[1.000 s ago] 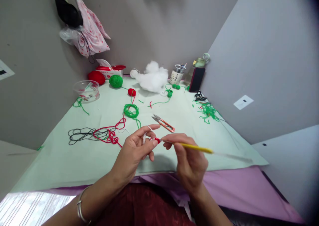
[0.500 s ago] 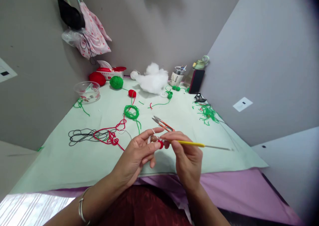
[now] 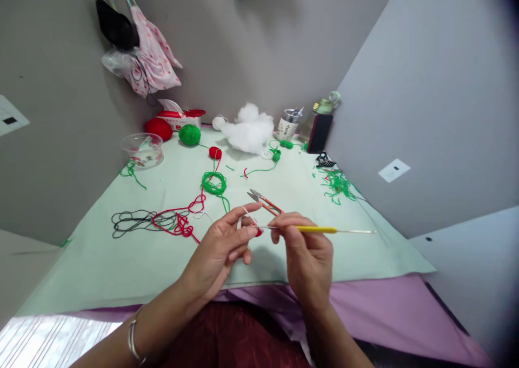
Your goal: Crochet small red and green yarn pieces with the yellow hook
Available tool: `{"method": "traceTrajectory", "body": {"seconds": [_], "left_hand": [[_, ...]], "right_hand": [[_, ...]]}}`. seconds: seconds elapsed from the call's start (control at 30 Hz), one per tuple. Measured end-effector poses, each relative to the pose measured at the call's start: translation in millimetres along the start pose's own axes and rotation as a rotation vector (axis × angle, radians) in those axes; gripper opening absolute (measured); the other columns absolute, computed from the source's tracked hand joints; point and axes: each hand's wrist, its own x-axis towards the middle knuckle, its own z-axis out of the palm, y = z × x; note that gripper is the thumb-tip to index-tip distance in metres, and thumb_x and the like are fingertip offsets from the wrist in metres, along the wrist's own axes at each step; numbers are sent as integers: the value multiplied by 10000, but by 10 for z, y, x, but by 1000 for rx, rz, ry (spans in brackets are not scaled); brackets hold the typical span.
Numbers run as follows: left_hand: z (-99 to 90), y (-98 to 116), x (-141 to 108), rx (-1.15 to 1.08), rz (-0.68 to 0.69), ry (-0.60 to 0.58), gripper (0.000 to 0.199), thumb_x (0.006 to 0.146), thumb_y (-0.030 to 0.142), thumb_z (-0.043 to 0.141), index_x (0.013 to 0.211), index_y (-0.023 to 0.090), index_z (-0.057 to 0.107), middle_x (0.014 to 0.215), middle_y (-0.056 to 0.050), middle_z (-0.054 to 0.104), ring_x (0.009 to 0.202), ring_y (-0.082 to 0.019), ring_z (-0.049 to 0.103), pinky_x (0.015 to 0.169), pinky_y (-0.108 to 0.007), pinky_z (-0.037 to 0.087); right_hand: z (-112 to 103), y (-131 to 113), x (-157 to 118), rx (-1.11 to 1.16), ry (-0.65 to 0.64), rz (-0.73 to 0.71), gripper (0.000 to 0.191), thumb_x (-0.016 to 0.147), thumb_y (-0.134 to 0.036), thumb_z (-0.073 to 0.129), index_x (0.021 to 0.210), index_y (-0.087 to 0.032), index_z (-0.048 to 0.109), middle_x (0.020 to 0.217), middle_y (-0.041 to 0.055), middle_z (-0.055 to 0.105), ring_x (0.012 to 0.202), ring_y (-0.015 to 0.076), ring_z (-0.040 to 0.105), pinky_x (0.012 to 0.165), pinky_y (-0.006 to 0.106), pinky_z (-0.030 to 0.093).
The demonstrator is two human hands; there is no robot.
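Note:
Between thumb and fingers, my left hand [image 3: 223, 243] pinches a small red crochet piece [image 3: 258, 232], mostly covered by the fingertips. White yarn [image 3: 245, 211] runs over its raised index finger. My right hand [image 3: 308, 249] grips a crochet hook [image 3: 316, 229] by its yellow handle, and the thin metal tip reaches to the red piece. Just beyond the hands, orange-handled thread snips [image 3: 265, 200] lie on the table, blades toward the upper left.
The pale green cloth [image 3: 121, 271] holds tangled red yarn [image 3: 182, 226], black cord [image 3: 130, 223], a green yarn coil [image 3: 214, 183], white stuffing [image 3: 249, 130], green scraps [image 3: 339, 184], a clear tub [image 3: 142, 151], a pen cup [image 3: 287, 126] and a phone [image 3: 320, 133].
My right hand has shifted slightly right with the hook, showing more of the metal shaft between the hands. My left hand has moved a little left with the red piece.

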Motion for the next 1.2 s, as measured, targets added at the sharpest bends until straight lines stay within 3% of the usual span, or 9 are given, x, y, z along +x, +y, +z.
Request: {"method": "traceTrajectory", "body": {"seconds": [0.37,0.47,0.57,0.67,0.8,0.9,0.97,1.1,1.2], "left_hand": [[11,30,-75,128,8,-27,363,788,278,913,1140,224,844,841,41,609,443,18,333,451,-165,480],[-6,1,-84,183,54,9,411,778,301,925,1171,223,831,857,34,609,474,-5,447,447,-160,466],[0,-43,-81,204,110,51,508,759,289,943,1242,234,796,863,33,628,534,-46,560,470,-166,483],[12,-47,-63,101,20,26,578,765,292,941,1304,188,759,736,61,590,466,-17,409,470,-164,473],[0,3,-35,-28,-113,-1,452,799,237,910,1217,116,792,550,127,391,451,-10,197,450,-125,400],[11,13,-38,-4,-55,-10,449,792,217,909,1223,163,795,603,104,480,442,-8,225,439,-139,419],[35,-3,-51,55,-19,-16,467,777,242,922,1223,186,796,694,71,578,435,-5,266,429,-163,448],[65,-43,-62,140,42,36,530,742,280,949,1238,186,789,818,25,672,436,-4,323,403,-165,420],[41,-54,-38,78,-14,26,497,752,286,942,1212,165,798,688,61,588,431,-2,271,409,-151,385]], "right_hand": [[-9,-62,59,204,-49,144,229,1072,-324,566,961,-219,737,840,33,791,626,140,690,611,283,591],[-28,-80,-3,-48,-60,-2,239,1090,-222,503,1046,-239,738,919,34,796,699,144,728,670,294,617],[-34,-40,-90,-382,-133,-311,269,1034,-126,567,1183,-257,748,1016,64,799,859,187,761,763,330,632],[-27,11,-121,-524,-150,-475,330,967,-94,663,1216,-281,773,1056,82,786,947,220,758,774,339,624],[-24,9,-53,-309,-19,-260,266,1024,-107,572,1096,-265,774,911,35,744,795,173,707,749,332,589],[-9,-20,8,-51,0,-48,225,1055,-191,557,998,-246,768,841,16,727,701,152,663,692,321,575],[16,-33,17,-57,-47,-43,194,1041,-213,598,994,-246,783,872,31,754,776,178,705,714,332,595],[52,-21,-48,-252,-82,-226,256,1013,-120,621,1128,-275,789,955,50,791,896,207,757,780,360,628],[26,13,-96,-445,-121,-405,375,970,-64,662,1250,-288,772,1081,85,790,960,217,762,780,355,630]]}}
